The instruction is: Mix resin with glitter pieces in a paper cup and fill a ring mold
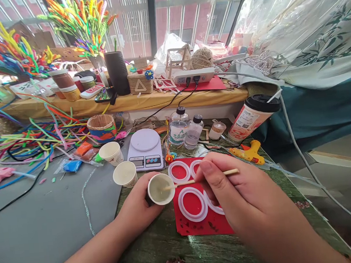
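Note:
My left hand (140,201) is wrapped round a paper cup (152,177) with some cloudy liquid in it. Between the thumb and fingers of my right hand (228,188) is a thin wooden stick (231,171), its far end inside the cup. Under my right hand lies a red sheet (186,228) carrying several white ring-shaped molds (204,210), partly covered by that hand. Two more paper cups (110,153) stand left of the held cup, and a white kitchen scale (146,142) is behind it.
Two clear bottles (178,131) with black caps stand behind the red sheet. A yellow glue gun (250,153) and a large lidded drink cup (255,117) are at the right. Pipe cleaners (36,138) and small coloured packets (85,148) lie on the left. A cloth-covered ledge (161,102) runs across the back.

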Demonstrator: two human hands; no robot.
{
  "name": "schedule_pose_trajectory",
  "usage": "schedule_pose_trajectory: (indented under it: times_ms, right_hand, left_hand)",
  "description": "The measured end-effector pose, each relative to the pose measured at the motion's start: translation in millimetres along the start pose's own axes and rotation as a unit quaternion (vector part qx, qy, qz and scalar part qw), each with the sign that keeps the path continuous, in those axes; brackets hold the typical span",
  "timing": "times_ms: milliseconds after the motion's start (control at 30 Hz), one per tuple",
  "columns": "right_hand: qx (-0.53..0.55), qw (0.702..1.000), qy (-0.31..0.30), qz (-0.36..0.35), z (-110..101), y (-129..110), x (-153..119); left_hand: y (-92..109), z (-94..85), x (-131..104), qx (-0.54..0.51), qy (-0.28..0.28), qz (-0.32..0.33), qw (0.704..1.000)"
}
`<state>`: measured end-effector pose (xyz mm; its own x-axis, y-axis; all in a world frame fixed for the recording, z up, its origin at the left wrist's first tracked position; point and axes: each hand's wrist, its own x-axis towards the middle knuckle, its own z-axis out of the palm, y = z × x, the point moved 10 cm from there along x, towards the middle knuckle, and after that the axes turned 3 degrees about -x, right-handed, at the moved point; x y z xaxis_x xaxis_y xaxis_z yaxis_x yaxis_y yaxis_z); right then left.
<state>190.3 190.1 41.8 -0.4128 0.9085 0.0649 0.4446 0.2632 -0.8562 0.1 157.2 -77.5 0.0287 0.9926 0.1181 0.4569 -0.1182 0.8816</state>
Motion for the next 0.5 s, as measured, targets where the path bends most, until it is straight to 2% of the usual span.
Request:
schedule_pose_trajectory:
  times_ms: [67,200,500]
  right_hand:
    - [-0.005,1.000,-0.010,-0.004,2.5,-0.2,1.9]
    - [-0.023,1.000,0.009,-0.004,-0.7,0.3,3.8]
    - [-0.024,1.000,-0.014,0.001,2.6,-3.4,1.0]
  left_hand:
    - [0.0,0.6,0.1,-0.001,-0.002,0.000,1.000]
    - [0.8,-0.6,0.3,-0.001,0.003,0.001,1.000]
    - [-1.5,0.2,0.2,-0.003,-0.001,-0.003,1.000]
